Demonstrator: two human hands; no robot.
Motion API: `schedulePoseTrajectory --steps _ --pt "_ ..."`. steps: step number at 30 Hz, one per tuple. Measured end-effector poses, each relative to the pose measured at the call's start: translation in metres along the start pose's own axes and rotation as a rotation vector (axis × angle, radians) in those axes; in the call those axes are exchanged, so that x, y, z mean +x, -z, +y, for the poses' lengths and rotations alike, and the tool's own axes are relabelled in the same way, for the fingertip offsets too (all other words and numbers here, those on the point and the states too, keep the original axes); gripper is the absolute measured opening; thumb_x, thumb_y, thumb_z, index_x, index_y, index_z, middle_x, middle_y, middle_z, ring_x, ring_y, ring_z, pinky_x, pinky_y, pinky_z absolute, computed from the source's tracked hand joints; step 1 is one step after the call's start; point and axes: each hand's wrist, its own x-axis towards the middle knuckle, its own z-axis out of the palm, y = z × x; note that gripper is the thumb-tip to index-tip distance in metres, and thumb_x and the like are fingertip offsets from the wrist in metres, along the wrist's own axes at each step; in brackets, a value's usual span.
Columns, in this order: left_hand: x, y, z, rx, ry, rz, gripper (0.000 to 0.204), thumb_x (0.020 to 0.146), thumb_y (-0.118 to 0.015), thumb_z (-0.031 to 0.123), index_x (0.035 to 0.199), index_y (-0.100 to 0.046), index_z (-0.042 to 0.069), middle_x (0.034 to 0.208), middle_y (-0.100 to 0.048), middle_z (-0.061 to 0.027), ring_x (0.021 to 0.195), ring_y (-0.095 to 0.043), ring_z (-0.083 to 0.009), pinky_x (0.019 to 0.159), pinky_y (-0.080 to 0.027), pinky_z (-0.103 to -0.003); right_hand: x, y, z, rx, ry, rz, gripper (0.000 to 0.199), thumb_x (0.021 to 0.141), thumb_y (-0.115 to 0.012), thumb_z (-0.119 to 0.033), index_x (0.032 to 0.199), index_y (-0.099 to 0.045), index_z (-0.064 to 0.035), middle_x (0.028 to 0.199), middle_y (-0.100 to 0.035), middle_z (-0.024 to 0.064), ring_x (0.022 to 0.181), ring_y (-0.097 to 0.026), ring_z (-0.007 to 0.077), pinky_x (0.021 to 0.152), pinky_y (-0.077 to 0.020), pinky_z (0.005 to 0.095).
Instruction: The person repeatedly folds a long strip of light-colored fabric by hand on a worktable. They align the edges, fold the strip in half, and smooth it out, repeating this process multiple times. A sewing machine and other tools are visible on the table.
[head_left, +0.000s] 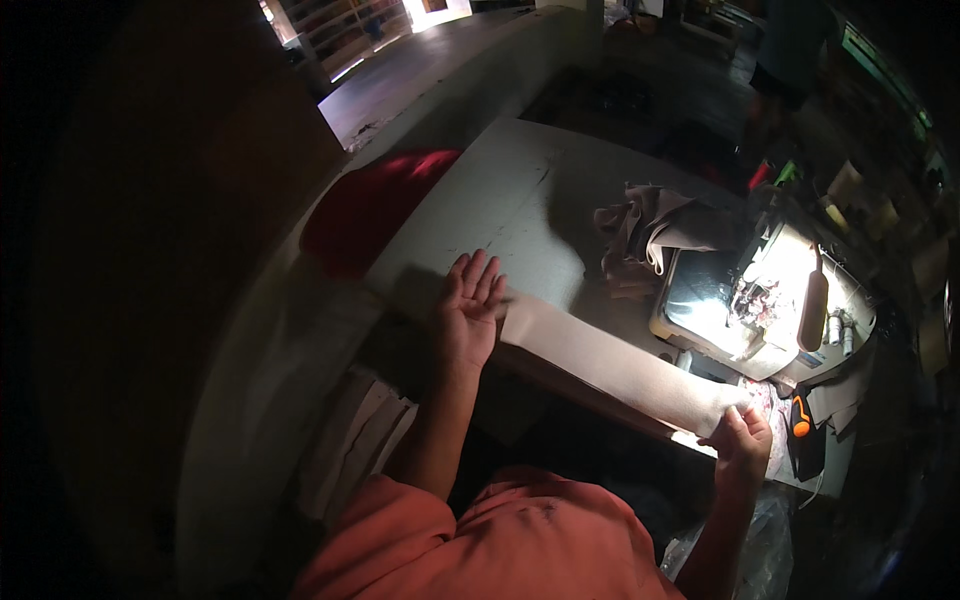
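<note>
A long beige strip of fabric [610, 358] lies along the near edge of the table and sags slightly over it. Its right end is pinched between the thumb and fingers of my right hand [742, 440], close below the sewing machine. At the strip's left end, my left hand [470, 308] is turned palm up with its fingers stretched out, holding nothing. The sewing machine [790, 290] stands at the right under a bright lamp light. Behind the strip, a crumpled heap of brownish fabric [660, 232] rests beside the machine.
A red cloth or cushion [375, 210] sits left of the white table [500, 190]. Right of my right hand lies a black item with an orange handle [801, 415]. Thread spools [840, 330] stand on the machine. Stacked fabric [360, 440] is at lower left, clear plastic [765, 540] at lower right.
</note>
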Motion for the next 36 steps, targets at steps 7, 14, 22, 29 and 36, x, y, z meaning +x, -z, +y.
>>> schedulePoseTrajectory --steps 7,14,22,29,36 --pt "0.009 -0.002 0.037 1.017 -0.151 0.14 0.028 0.084 -0.049 0.022 0.104 -0.048 0.003 0.092 -0.055 -0.0086 0.082 -0.053 -0.0163 0.069 -0.044 -0.028 -0.006 0.011 0.003 -0.099 0.005 -0.04 0.018 0.079 -0.049 -0.011 0.09 -0.051 0.003 0.074 -0.057 0.0075 0.058 -0.056 0.0117 0.05 -0.0485 0.0246" --pt "-0.012 0.005 -0.017 1.916 -0.608 -0.384 0.02 0.075 -0.057 0.018 0.087 -0.052 0.003 0.078 -0.054 -0.0138 0.078 -0.053 -0.0287 0.067 -0.042 -0.035 -0.003 0.002 0.009 -0.133 -0.008 -0.087 0.017 0.079 -0.049 -0.01 0.09 -0.051 0.0029 0.074 -0.057 0.0074 0.059 -0.056 0.0116 0.051 -0.0474 0.023" --pt "0.024 0.021 0.022 1.726 -0.249 -0.021 0.018 0.077 -0.055 0.014 0.086 -0.05 0.0 0.084 -0.056 -0.0178 0.078 -0.055 -0.0309 0.067 -0.043 -0.036 0.004 -0.006 0.015 -0.218 0.024 -0.138 0.01 0.081 -0.049 -0.008 0.081 -0.052 0.0022 0.066 -0.055 0.0061 0.056 -0.055 0.0115 0.052 -0.0461 0.0221" --pt "0.015 0.021 0.015 1.692 -0.135 -0.006 0.038 0.07 -0.063 0.016 0.101 -0.045 0.003 0.084 -0.056 -0.0133 0.076 -0.055 -0.025 0.067 -0.044 -0.033 0.01 -0.013 0.026 -0.284 -0.009 -0.153 0.009 0.081 -0.048 -0.006 0.077 -0.052 0.0001 0.064 -0.057 0.005 0.054 -0.054 0.0094 0.048 -0.0411 0.0196" --pt "-0.009 -0.038 0.025 1.613 -0.276 -0.11 0.014 0.077 -0.055 0.008 0.089 -0.052 0.001 0.079 -0.056 -0.0094 0.071 -0.053 -0.0157 0.065 -0.043 -0.028 0.008 0.001 0.022 -0.907 0.336 -0.028 0.025 0.073 -0.054 0.0 0.097 -0.051 0.0019 0.084 -0.056 0.0074 0.065 -0.05 0.0099 0.056 -0.0403 0.0212"
